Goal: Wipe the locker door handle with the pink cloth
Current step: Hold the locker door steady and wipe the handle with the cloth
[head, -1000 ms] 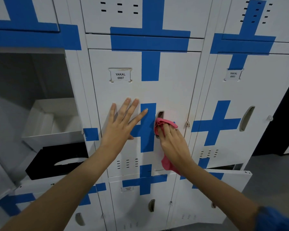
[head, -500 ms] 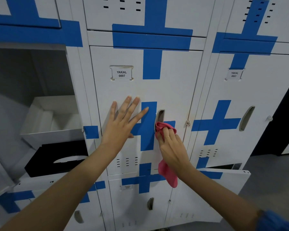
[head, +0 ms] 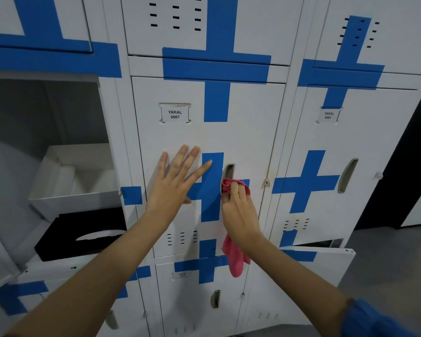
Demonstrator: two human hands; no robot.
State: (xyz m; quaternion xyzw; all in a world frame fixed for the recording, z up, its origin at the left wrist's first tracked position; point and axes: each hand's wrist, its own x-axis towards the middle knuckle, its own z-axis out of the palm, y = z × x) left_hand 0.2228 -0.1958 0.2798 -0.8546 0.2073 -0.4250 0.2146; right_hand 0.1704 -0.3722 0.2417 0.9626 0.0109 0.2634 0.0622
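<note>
The right hand [head: 238, 210] was clamped on the pink cloth [head: 235, 260], pressing its bunched top against the lower part of the recessed handle [head: 227, 172]. The left hand [head: 174, 186] lay flat, fingers spread, on the locker door [head: 248, 132] labelled 0007.

Left hand [head: 173, 183]: bare; no ring or band that can be seen on the fingers.
Left forearm: bare along all that shows; no sleeve, no watch or strap.
Right hand [head: 240, 210]: bare apart from one thin gold-toned ring [head: 234, 193] on a finger.
Right forearm: bare up to a blue sleeve [head: 374, 319], soft cloth, bunched in folds at its edge.
Markings: none seen on the sleeve.
</note>
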